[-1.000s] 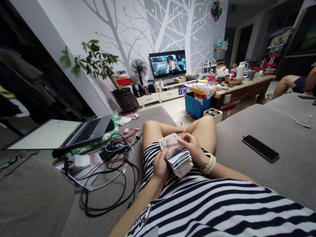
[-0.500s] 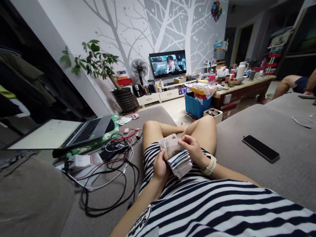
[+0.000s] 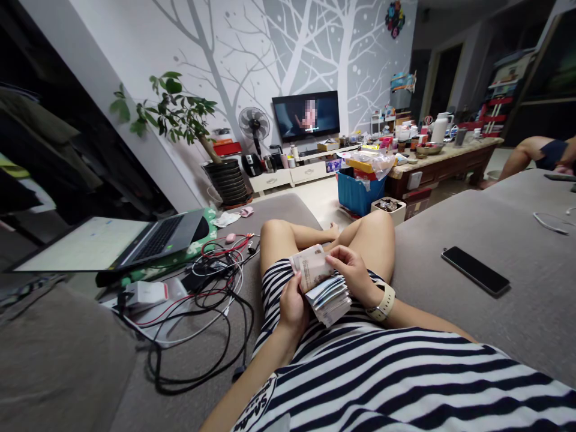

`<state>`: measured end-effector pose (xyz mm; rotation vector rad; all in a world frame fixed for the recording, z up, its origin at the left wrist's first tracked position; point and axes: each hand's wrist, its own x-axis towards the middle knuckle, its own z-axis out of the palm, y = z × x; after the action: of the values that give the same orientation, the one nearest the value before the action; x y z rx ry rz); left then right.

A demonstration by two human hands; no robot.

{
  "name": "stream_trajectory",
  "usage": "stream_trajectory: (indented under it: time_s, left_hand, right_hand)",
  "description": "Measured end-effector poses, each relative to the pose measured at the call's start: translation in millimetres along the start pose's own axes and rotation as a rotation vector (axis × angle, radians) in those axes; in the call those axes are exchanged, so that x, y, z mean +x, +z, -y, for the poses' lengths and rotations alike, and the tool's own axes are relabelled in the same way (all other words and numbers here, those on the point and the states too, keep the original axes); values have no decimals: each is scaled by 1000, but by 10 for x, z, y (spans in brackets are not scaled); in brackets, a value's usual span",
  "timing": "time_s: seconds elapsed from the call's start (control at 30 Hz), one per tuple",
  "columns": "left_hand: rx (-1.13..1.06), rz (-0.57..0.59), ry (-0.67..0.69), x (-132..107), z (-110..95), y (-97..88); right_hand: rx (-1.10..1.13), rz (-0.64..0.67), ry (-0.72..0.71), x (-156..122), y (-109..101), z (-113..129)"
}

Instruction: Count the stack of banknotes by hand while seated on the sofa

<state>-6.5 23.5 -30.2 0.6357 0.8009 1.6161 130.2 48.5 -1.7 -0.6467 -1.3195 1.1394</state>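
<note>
A thick folded stack of banknotes (image 3: 330, 302) is held above my lap, its many edges fanned toward me. My left hand (image 3: 293, 305) is closed round the stack's left side, thumb on top. With thumb and forefinger, my right hand (image 3: 353, 273) pinches the right edge of an upper banknote (image 3: 312, 269), which lies over others at the far end of the stack. The lower fingers of my left hand are hidden under the notes. A pale watch (image 3: 382, 302) is on my right wrist.
On the grey sofa (image 3: 432, 228) lie a phone (image 3: 476, 271) to my right and tangled cables (image 3: 216, 300) to my left, beside an open laptop (image 3: 153, 237). Ahead stand a blue bin (image 3: 360, 193) and a cluttered table (image 3: 472, 145). Another person's leg (image 3: 517, 157) shows at far right.
The upper banknote in my right fingers lies slightly differently, its printed face shifted a little. My hands stay nearly in place. The television picture is different.
</note>
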Motion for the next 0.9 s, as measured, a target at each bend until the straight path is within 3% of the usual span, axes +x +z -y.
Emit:
stream_trajectory:
  time_s: [0.2, 0.9]
  left_hand:
    - [-15, -29, 2, -3, 10, 6]
    - [14, 39, 28, 8, -13, 1]
  right_hand:
    - [-22, -18, -1, 5, -6, -16]
    - [-23, 3, -29, -32, 31, 125]
